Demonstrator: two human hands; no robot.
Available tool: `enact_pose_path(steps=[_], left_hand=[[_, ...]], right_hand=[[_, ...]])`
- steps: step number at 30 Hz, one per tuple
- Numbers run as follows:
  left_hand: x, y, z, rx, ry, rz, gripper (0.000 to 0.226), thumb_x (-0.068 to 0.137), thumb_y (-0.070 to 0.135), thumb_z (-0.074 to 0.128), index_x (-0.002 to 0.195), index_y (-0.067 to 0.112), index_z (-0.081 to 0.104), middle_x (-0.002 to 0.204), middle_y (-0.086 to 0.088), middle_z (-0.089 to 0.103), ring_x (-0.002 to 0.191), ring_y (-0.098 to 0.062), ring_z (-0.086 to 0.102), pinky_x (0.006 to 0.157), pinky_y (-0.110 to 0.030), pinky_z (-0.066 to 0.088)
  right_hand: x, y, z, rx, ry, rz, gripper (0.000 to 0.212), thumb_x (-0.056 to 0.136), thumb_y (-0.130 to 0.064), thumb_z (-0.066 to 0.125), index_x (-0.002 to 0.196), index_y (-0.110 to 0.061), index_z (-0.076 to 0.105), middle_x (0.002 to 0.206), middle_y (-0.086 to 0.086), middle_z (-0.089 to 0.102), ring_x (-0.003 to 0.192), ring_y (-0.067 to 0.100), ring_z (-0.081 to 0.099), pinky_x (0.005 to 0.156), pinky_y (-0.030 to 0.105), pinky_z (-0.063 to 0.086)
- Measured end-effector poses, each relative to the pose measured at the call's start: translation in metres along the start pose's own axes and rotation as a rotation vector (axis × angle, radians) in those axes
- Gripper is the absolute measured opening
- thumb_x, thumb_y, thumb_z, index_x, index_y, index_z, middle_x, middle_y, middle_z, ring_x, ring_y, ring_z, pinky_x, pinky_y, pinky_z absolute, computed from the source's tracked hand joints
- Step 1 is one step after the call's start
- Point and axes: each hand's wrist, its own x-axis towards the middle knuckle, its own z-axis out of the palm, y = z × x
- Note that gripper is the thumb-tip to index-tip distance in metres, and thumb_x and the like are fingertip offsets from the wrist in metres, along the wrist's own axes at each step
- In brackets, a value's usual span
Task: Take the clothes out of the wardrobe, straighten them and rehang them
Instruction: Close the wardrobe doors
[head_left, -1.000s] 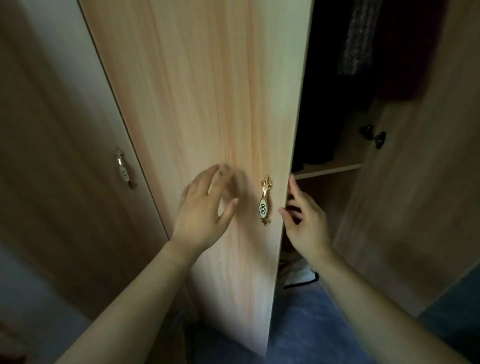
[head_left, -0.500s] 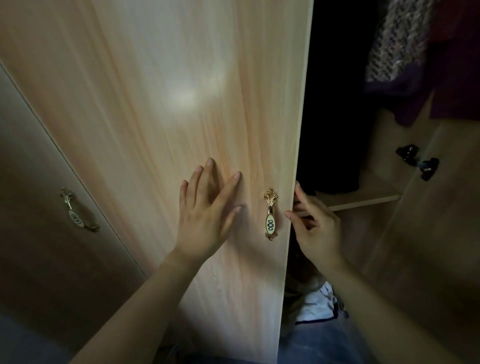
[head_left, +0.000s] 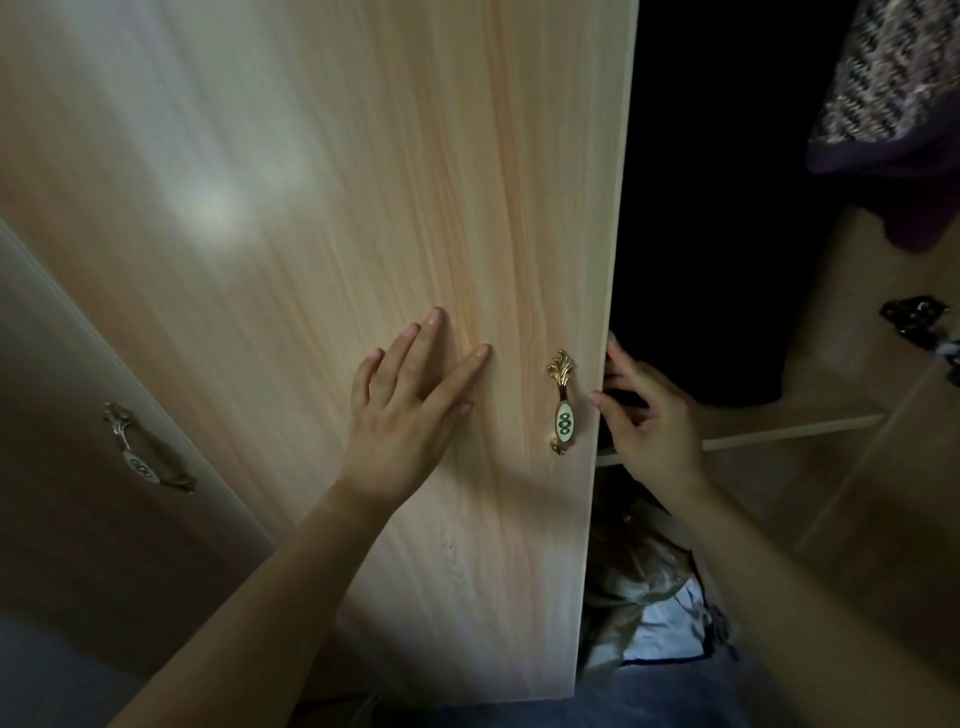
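reference point for all positions: the gold handle (head_left: 562, 402) on the wardrobe door (head_left: 415, 182).

1. wardrobe door. it fills the view left of and above the gold handle. it stands partly open, and its free edge runs just right of the gold handle.

2. wardrobe interior. it opens right of the gold handle and is largely dark. a dark hanging mass (head_left: 727, 312) sits up and right of the gold handle. it is probably clothing, but no detail can be told.

3. clothes. a knitted garment (head_left: 878, 83) and a purple garment (head_left: 919, 218) hang far up and right of the gold handle, inside the wardrobe. a crumpled heap (head_left: 654, 613) of cloth or bags lies below and right of the gold handle, under the shelf (head_left: 789, 428).

4. left hand (head_left: 400, 415). it lies just left of the gold handle, flat on the door face. the fingers are straight and spread wide, and it holds nothing.

5. right hand (head_left: 654, 421). it is just right of the gold handle. its fingers curl round the free edge of the door, with the thumb toward the front face. it grips that edge.

task status (judgement): access stage only. the door is not fully open. as far as the view shows, no garment is out of the wardrobe, and none is straightened or rehung. remaining steps: swing the door clear, then remove, straighten and rehang each garment.
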Motion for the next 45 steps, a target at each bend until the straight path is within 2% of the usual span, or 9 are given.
enact_pose_path(steps=[5, 10, 14, 19, 23, 26, 31, 36, 45], left_hand=[[0.005, -0.009, 0.005, 0.024, 0.026, 0.043, 0.052, 0.090, 0.036, 0.059, 0.139, 0.037, 0.042, 0.152, -0.006, 0.024, 0.134, -0.023, 0.032, 0.100, -0.041, 0.029], [0.002, -0.005, -0.002, -0.071, -0.049, 0.024, 0.056, 0.088, 0.039, 0.060, 0.141, 0.037, 0.040, 0.155, -0.010, 0.020, 0.138, -0.027, 0.025, 0.103, -0.046, 0.026], [-0.004, 0.019, -0.020, -0.300, -0.213, -0.018, 0.058, 0.086, 0.044, 0.052, 0.141, 0.033, 0.037, 0.155, -0.015, 0.019, 0.141, -0.034, 0.019, 0.104, -0.059, 0.021], [-0.040, 0.075, -0.039, -0.554, -0.442, 0.099, 0.062, 0.087, 0.053, 0.035, 0.144, 0.028, 0.031, 0.148, -0.010, 0.036, 0.134, -0.033, 0.034, 0.100, -0.057, 0.032], [-0.068, 0.141, -0.053, -0.780, -0.612, 0.257, 0.063, 0.087, 0.055, 0.033, 0.140, 0.024, 0.041, 0.141, -0.010, 0.046, 0.126, -0.031, 0.045, 0.097, -0.048, 0.043], [-0.078, 0.188, -0.068, -0.904, -0.648, 0.343, 0.054, 0.091, 0.046, 0.049, 0.140, 0.022, 0.043, 0.140, -0.007, 0.047, 0.125, -0.029, 0.045, 0.096, -0.042, 0.042], [-0.075, 0.260, -0.095, -1.020, -0.700, 0.461, 0.063, 0.088, 0.057, 0.038, 0.141, 0.023, 0.041, 0.143, -0.006, 0.044, 0.129, -0.027, 0.043, 0.101, -0.045, 0.040], [-0.068, 0.328, -0.113, -1.009, -0.696, 0.543, 0.077, 0.079, 0.065, 0.021, 0.141, 0.025, 0.041, 0.142, -0.004, 0.046, 0.127, -0.025, 0.044, 0.101, -0.045, 0.039], [-0.056, 0.434, -0.109, -0.860, -0.794, 0.363, 0.080, 0.077, 0.070, 0.013, 0.143, 0.032, 0.035, 0.148, -0.001, 0.038, 0.135, -0.021, 0.034, 0.107, -0.048, 0.033]], right_hand=[[0.009, -0.002, 0.005, -0.141, 0.043, 0.005, 0.068, 0.082, -0.004, 0.067, 0.138, -0.024, 0.034, 0.098, -0.001, 0.062, 0.087, -0.001, 0.058, 0.073, 0.005, 0.045], [-0.014, -0.026, -0.011, -0.246, 0.015, 0.082, 0.049, 0.089, -0.018, 0.062, 0.136, -0.019, 0.047, 0.115, 0.004, 0.062, 0.101, 0.015, 0.060, 0.086, 0.028, 0.052], [-0.071, -0.052, -0.041, -0.509, -0.070, 0.226, 0.048, 0.093, -0.033, 0.054, 0.137, -0.018, 0.045, 0.132, 0.007, 0.054, 0.118, 0.022, 0.052, 0.094, 0.023, 0.038], [-0.175, -0.090, -0.089, -0.765, -0.082, 0.541, 0.050, 0.094, -0.033, 0.051, 0.140, -0.015, 0.040, 0.146, 0.010, 0.037, 0.133, 0.023, 0.035, 0.101, 0.016, 0.021], [-0.259, -0.125, -0.135, -0.892, 0.040, 0.729, 0.050, 0.091, -0.030, 0.057, 0.136, -0.012, 0.045, 0.141, 0.009, 0.044, 0.126, 0.026, 0.045, 0.102, 0.027, 0.031], [-0.298, -0.152, -0.172, -0.959, 0.145, 0.816, 0.050, 0.089, -0.037, 0.057, 0.133, -0.013, 0.050, 0.138, 0.010, 0.048, 0.125, 0.027, 0.047, 0.105, 0.040, 0.038], [-0.326, -0.183, -0.231, -1.015, 0.275, 0.850, 0.049, 0.090, -0.034, 0.057, 0.132, -0.010, 0.050, 0.136, 0.012, 0.049, 0.123, 0.029, 0.047, 0.103, 0.038, 0.038], [-0.336, -0.174, -0.291, -1.054, 0.261, 0.823, 0.050, 0.091, -0.032, 0.057, 0.134, -0.011, 0.048, 0.137, 0.011, 0.048, 0.124, 0.028, 0.046, 0.102, 0.034, 0.036], [-0.273, -0.094, -0.434, -1.054, 0.034, 0.615, 0.056, 0.092, -0.037, 0.052, 0.140, -0.011, 0.038, 0.142, 0.011, 0.042, 0.129, 0.027, 0.039, 0.103, 0.034, 0.033]])
